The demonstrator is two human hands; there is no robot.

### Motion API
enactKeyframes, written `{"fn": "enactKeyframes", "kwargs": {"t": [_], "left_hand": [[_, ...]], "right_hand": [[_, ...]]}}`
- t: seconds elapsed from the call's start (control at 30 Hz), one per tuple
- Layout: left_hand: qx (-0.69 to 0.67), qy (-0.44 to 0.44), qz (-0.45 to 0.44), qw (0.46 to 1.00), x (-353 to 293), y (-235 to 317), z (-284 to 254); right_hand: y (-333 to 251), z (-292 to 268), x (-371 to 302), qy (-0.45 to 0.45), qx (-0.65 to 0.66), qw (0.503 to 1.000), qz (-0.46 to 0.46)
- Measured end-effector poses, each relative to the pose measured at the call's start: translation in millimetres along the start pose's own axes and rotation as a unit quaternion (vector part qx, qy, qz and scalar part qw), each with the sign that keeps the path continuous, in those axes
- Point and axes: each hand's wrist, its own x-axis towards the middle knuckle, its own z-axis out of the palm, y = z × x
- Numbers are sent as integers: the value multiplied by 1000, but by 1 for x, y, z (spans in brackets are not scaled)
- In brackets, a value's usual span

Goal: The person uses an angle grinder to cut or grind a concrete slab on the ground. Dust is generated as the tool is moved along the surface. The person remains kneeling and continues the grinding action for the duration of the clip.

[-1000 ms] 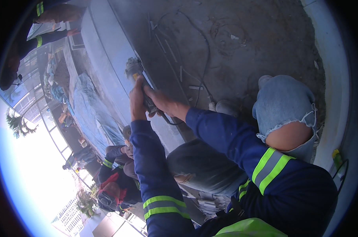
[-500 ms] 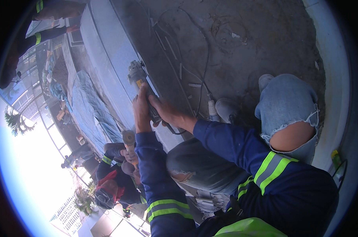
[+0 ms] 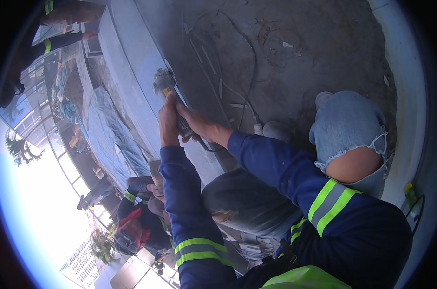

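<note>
Both of my hands are closed around an angle grinder (image 3: pixel 164 83) with a grey metal head and a dark body. My left hand (image 3: pixel 168 120) grips it near the head, on the left side. Farther back along the body, my right hand (image 3: pixel 201 124) wraps the handle, where a dark cord trails off. The grinder's head rests at the inner edge of a long pale stone slab (image 3: pixel 136 53). Its disc is mostly hidden, and dust hazes the area beyond it.
A power cable (image 3: pixel 251 62) runs over the dusty floor to a pale connector (image 3: pixel 258 129), among thin offcut strips. At the left, a co-worker (image 3: pixel 136 226) crouches beside the slab near a blue tarp (image 3: pixel 110 130). Another person's arm (image 3: pixel 59 42) reaches to the slab's far end.
My hands and the grinder have slid slightly farther along the slab's edge, up and to the left. The co-worker's tool at the left is now more hidden behind my left sleeve.
</note>
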Motion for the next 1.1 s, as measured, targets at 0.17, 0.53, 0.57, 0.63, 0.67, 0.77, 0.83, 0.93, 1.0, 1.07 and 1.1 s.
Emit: {"fn": "enactKeyframes", "kwargs": {"t": [0.17, 0.53, 0.57, 0.63, 0.67, 0.77, 0.83, 0.93, 1.0, 1.07, 1.1], "left_hand": [[13, -3, -12, 1000, -6, 1, -2], [8, 0, 13, 1000, -28, 12, 6], [6, -1, 15, 1000, -27, 11, 5], [18, 0, 15, 1000, -24, 7, 3], [24, 2, 14, 1000, -20, 6, 1], [20, -3, 7, 1000, -10, 1, -1], [4, 2, 1, 1000, -3, -3, -1], [-21, -2, -6, 1000, 3, -7, -1], [-31, -3, -9, 999, 4, -6, -2], [-31, 3, -27, 999, 3, -4, -1], [-35, -3, -11, 999, 2, -2, 0]], "right_hand": [[-6, 3, -14, 20, -16, 1000, -5], [-5, 6, -22, 37, -24, 999, -11], [-4, 6, -21, 27, -19, 999, -15], [-1, 3, -17, 11, -14, 1000, -15], [0, 2, -15, 1, -12, 1000, -18], [3, -2, -7, -9, -13, 1000, -19], [5, -3, -2, -3, -13, 1000, -14], [4, -3, 2, -3, -17, 1000, -1], [2, -3, 1, -6, -19, 1000, 4], [1, -2, -1, -7, -21, 1000, 8], [0, -2, -2, -6, -23, 1000, 8]]}}
